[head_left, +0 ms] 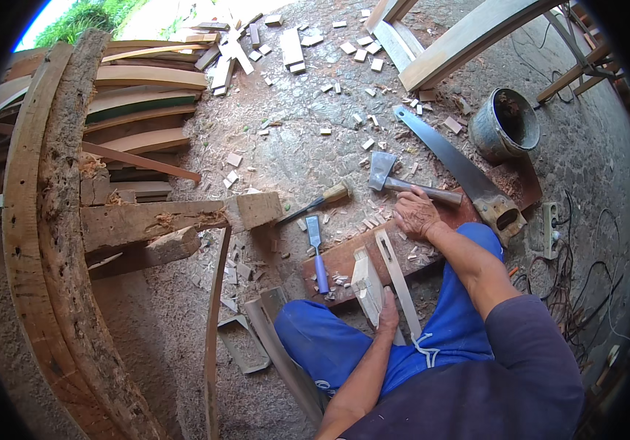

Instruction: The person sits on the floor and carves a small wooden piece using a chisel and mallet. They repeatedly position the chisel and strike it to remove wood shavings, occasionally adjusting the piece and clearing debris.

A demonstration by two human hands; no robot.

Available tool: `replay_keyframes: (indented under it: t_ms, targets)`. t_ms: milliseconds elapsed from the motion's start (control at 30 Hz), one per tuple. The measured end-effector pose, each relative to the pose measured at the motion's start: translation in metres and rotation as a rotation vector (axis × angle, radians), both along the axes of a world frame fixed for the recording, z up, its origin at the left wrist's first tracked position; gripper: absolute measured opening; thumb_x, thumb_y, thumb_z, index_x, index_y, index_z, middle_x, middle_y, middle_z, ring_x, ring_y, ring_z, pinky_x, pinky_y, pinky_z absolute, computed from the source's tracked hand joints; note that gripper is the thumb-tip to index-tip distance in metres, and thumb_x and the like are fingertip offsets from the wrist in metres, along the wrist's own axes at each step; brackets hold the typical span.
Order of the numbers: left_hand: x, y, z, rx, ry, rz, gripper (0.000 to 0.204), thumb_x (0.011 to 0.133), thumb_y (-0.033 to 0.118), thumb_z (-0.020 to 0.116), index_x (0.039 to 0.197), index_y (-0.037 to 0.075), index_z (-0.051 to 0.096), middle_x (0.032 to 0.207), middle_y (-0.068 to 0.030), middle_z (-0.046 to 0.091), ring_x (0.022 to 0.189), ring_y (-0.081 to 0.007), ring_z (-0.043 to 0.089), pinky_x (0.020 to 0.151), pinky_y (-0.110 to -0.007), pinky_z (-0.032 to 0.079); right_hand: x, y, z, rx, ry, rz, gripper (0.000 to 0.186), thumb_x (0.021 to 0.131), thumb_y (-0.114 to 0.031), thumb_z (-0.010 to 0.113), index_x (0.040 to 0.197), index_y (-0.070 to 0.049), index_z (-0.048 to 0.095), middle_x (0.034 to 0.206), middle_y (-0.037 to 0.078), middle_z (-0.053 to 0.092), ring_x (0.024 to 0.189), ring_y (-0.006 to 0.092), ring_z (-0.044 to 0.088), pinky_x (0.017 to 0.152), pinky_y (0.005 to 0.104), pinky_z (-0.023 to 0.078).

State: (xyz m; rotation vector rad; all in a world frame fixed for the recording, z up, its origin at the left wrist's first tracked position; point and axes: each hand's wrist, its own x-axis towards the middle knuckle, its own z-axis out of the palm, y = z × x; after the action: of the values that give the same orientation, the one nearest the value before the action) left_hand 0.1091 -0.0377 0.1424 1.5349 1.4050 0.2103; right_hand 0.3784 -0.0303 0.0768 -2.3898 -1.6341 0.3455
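Observation:
My left hand (388, 314) is closed round the lower part of a pale wooden block (367, 284), held tilted near my lap. Just right of that block, a long pale slat (400, 282) with a slot near its far end lies between my legs. My right hand (417, 213) has its fingers over the wooden handle of a hatchet (381, 170), whose grey head points left and away from me. A chisel with a purple handle (321, 273) rests left of the block. Beyond it lies another chisel with a wooden handle (334, 193).
A reddish board (344, 253) lies in front of me with a handsaw (452, 155) at its right. Behind the saw stands a metal bucket (504, 125). Big timbers (58, 176) rise at left; a power strip (551, 231) and cables lie right. Wood offcuts and shavings litter the ground.

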Motion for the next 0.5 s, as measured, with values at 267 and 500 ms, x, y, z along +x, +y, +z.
replay_keyframes:
  t_ms: [267, 500]
  targets:
    - [0.005, 0.003, 0.015, -0.093, 0.052, -0.015, 0.062, 0.089, 0.036, 0.072, 0.13, -0.009, 0.059, 0.125, -0.0327, 0.064, 0.117, -0.0494, 0.06, 0.103, -0.05, 0.046, 0.002, -0.006, -0.007, 0.037, -0.014, 0.0, 0.022, 0.094, -0.033, 0.056, 0.094, -0.014, 0.067, 0.106, 0.003, 0.067, 0.127, 0.0188, 0.053, 0.12, 0.0469, 0.024]
    - [0.001, -0.001, 0.007, -0.076, 0.124, -0.056, 0.056, 0.086, 0.032, 0.07, 0.126, -0.006, 0.062, 0.123, -0.0315, 0.065, 0.113, -0.0522, 0.061, 0.099, -0.053, 0.048, 0.004, -0.005, -0.01, 0.023, -0.017, -0.001, 0.023, 0.095, -0.032, 0.054, 0.093, -0.014, 0.068, 0.104, 0.004, 0.067, 0.125, 0.0197, 0.054, 0.12, 0.0471, 0.023]
